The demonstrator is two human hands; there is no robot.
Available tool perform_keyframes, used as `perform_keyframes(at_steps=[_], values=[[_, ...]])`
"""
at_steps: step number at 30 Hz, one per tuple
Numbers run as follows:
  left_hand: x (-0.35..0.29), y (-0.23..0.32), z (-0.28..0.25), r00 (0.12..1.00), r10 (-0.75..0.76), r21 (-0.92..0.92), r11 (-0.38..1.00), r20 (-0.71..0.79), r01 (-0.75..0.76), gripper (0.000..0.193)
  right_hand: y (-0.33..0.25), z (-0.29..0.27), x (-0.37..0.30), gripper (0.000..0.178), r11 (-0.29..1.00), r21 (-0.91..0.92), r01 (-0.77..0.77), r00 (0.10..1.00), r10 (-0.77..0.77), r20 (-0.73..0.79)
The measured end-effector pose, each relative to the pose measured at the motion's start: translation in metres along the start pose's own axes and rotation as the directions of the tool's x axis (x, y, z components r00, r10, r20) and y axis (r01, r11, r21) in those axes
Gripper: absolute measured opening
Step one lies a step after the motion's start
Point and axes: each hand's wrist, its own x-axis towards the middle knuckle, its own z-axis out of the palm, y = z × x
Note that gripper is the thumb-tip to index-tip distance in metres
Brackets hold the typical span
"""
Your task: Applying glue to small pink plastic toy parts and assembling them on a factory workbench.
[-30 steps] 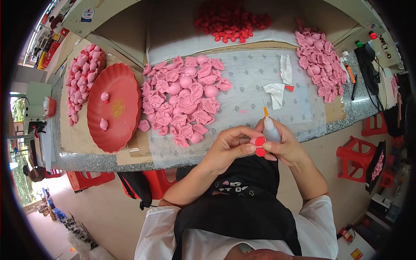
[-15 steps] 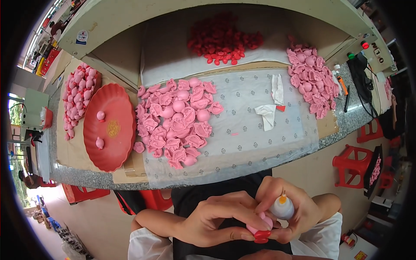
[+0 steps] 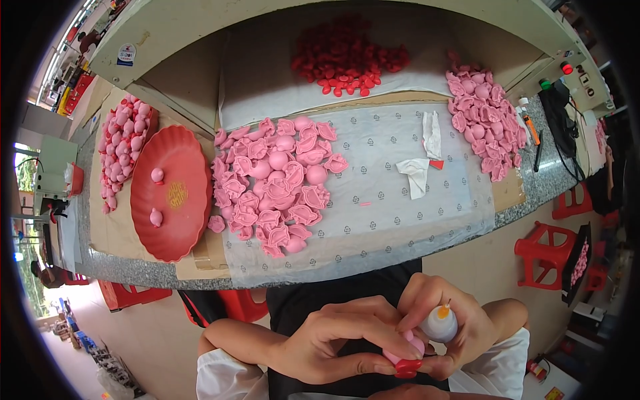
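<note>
Low in front of my body, my left hand (image 3: 343, 337) pinches a small pink ball-shaped piece (image 3: 413, 343) with a glossy red part (image 3: 407, 368) at its lower end. My right hand (image 3: 450, 313) grips a whitish squeeze bottle (image 3: 440, 326) with an orange-yellow nozzle, while its fingertips also touch the pink and red piece. Beyond my hands, a heap of pink moulded pieces (image 3: 277, 180) lies on the printed sheet (image 3: 373, 220). Two finished-looking pink balls with red bits rest in a scalloped red dish (image 3: 170, 233) at the left.
Red pieces (image 3: 347, 57) are piled inside the pale booth (image 3: 167, 107). More pink pieces (image 3: 483, 120) lie at the right, near an orange-labelled tube (image 3: 531, 130) and cables. Pink-and-red balls (image 3: 123, 137) fill the far left. White scraps (image 3: 415, 175) lie on the sheet; red stools (image 3: 545, 252) stand below.
The red part in my fingers has turned slightly, and both hands hold nearly the same pose and grip. The whole view has shifted a little.
</note>
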Motion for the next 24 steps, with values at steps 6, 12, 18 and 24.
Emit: perform_keyframes(at_steps=[6, 12, 18, 24], values=[[0.002, -0.015, -0.014, 0.973, -0.178, -0.13, 0.979, -0.15, 0.159, 0.024, 0.016, -0.016, 0.016, 0.035, 0.992, 0.066, -0.11, 0.985, 0.118, -0.128], [0.016, -0.066, -0.059, 0.941, -0.274, -0.274, 0.938, -0.199, 0.215, 0.021, 0.048, -0.052, 0.036, 0.033, 0.949, 0.169, -0.265, 0.914, 0.303, -0.271], [0.021, -0.065, -0.066, 0.951, -0.259, -0.352, 0.917, -0.171, 0.186, 0.03, 0.059, -0.065, 0.039, 0.037, 0.995, 0.046, -0.086, 0.958, 0.095, -0.271], [0.019, -0.064, -0.066, 0.951, -0.251, -0.403, 0.901, -0.179, 0.162, 0.046, 0.059, -0.065, 0.043, 0.045, 0.995, -0.101, -0.014, 0.98, -0.006, -0.196]])
